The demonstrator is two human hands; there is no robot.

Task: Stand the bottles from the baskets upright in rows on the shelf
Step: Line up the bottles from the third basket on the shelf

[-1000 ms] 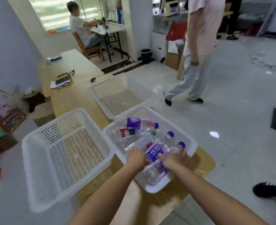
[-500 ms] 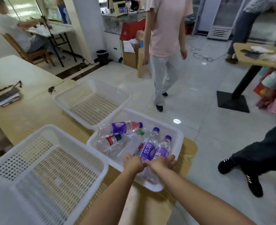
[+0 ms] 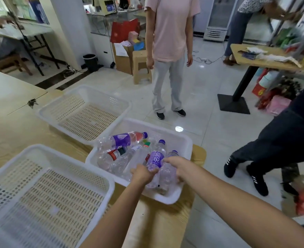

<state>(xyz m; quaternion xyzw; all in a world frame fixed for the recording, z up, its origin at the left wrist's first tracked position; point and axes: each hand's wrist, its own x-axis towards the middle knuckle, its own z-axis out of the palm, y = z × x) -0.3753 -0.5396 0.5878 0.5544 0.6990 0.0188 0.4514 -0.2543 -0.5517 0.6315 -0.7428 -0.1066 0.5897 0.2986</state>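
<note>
Grip note: your left hand clasps the purple-label bottle and your right hand the clear bottle beside it, both in the basket; lift straight up, squeezing lightly

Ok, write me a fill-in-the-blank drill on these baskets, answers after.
1. The near basket and the far basket are both ___.
2. The bottles in the corner basket lie on their sides; none stands ___.
3. The left hand grips a bottle whose label is ___; the right hand grips the neighbouring bottle.
4. The bystander ahead wears a ___ top.
Missing words: empty; upright; purple; pink.
</note>
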